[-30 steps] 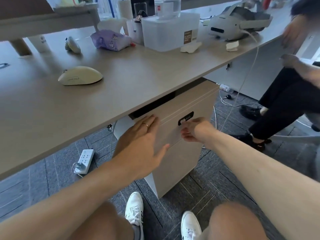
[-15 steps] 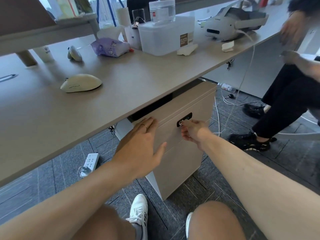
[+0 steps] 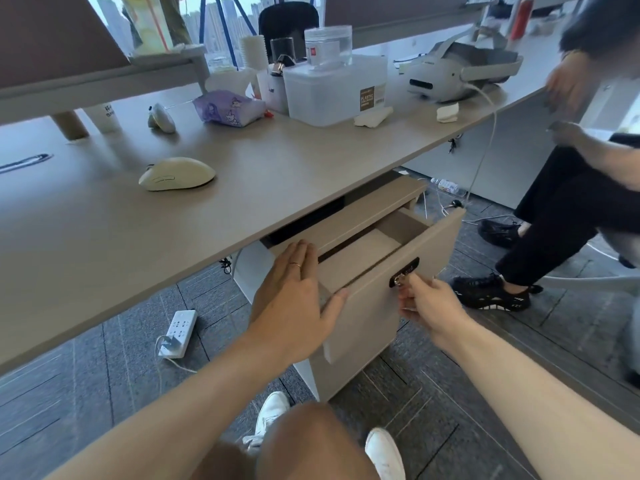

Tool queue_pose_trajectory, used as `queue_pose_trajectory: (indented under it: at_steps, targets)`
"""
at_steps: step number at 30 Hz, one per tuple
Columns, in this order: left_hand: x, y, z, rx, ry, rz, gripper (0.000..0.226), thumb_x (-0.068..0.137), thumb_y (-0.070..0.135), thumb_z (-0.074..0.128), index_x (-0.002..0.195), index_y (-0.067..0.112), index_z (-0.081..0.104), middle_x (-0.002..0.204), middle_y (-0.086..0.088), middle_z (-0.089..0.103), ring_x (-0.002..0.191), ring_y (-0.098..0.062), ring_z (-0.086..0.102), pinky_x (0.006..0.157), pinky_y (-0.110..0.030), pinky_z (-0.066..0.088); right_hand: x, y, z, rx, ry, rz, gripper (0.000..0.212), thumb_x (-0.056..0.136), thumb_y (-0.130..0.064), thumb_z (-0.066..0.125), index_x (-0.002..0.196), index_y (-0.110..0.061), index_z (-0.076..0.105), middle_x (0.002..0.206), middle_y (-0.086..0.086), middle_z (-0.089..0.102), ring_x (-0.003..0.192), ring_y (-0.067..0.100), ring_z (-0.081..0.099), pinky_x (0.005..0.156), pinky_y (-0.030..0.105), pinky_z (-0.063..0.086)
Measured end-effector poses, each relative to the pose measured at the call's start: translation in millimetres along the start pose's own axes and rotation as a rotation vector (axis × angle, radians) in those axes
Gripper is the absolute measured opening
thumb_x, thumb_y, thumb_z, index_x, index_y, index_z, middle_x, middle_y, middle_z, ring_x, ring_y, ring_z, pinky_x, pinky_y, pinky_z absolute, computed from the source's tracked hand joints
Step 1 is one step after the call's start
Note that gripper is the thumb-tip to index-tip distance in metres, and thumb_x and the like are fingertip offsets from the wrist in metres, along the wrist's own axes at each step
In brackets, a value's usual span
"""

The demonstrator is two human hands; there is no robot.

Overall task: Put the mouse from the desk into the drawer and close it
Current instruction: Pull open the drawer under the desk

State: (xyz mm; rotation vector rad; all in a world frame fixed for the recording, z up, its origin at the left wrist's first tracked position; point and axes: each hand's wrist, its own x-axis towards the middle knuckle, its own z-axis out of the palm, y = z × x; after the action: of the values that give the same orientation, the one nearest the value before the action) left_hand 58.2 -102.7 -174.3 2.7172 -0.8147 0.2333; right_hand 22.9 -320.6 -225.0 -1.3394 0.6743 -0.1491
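A cream mouse (image 3: 177, 173) lies on the brown desk (image 3: 284, 161), left of middle. Under the desk's front edge stands a beige cabinet whose top drawer (image 3: 408, 268) is pulled partly out, showing a pale inside. My right hand (image 3: 424, 301) pinches the key in the drawer's black lock (image 3: 403, 271). My left hand (image 3: 294, 296) lies flat, fingers spread, on the cabinet's top left corner, its thumb against the drawer front's upper edge.
A plastic container (image 3: 334, 90), a purple tissue pack (image 3: 228, 107), a second mouse (image 3: 161, 117) and a white headset (image 3: 460, 72) crowd the desk's back. A power strip (image 3: 178, 329) lies on the carpet. Another person's legs and shoes (image 3: 491, 294) are at the right.
The drawer was shut and has now slid out toward me, pulled by my right hand at the lock. My left hand stayed on the cabinet.
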Motion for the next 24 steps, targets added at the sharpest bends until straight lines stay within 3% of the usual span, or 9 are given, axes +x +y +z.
queue_pose_trajectory:
  at_steps: [5, 9, 15, 24]
  targets:
    - [-4, -1, 5, -0.039, -0.021, -0.031, 0.100, 0.093, 0.077, 0.032, 0.163, 0.014, 0.000, 0.173, -0.003, -0.003, 0.157, -0.013, -0.007, 0.120, -0.025, -0.008, -26, 10, -36, -0.069, 0.041, -0.011, 0.017, 0.094, -0.021, 0.056, 0.090, -0.006, 0.063, 0.070, 0.006, 0.057, 0.064, 0.020, 0.055, 0.062, 0.032, 0.047]
    - [-3, -5, 5, -0.011, -0.042, -0.023, 0.103, 0.090, 0.077, 0.038, 0.163, 0.014, 0.001, 0.173, -0.004, -0.001, 0.157, -0.015, -0.005, 0.126, -0.031, 0.000, -45, 13, -54, -0.084, 0.053, -0.006, 0.016, 0.095, -0.020, 0.054, 0.088, -0.007, 0.061, 0.071, 0.007, 0.056, 0.069, 0.024, 0.055, 0.070, 0.037, 0.046]
    - [-2, -1, 1, 0.022, -0.046, -0.037, 0.102, 0.091, 0.072, 0.044, 0.163, 0.011, 0.005, 0.172, -0.006, 0.005, 0.158, -0.018, 0.001, 0.123, -0.028, 0.001, -70, 16, -75, -0.089, 0.089, -0.010, 0.018, 0.096, -0.017, 0.051, 0.094, -0.004, 0.062, 0.074, 0.010, 0.055, 0.067, 0.023, 0.054, 0.060, 0.029, 0.046]
    - [-3, 3, 0, 0.064, -0.067, -0.045, 0.099, 0.092, 0.067, 0.049, 0.163, 0.011, 0.009, 0.172, -0.008, 0.008, 0.158, -0.021, 0.004, 0.124, -0.033, 0.008, -82, 26, -97, -0.073, 0.122, 0.010, 0.020, 0.095, -0.019, 0.052, 0.095, -0.004, 0.065, 0.076, 0.011, 0.058, 0.067, 0.024, 0.056, 0.065, 0.036, 0.048]
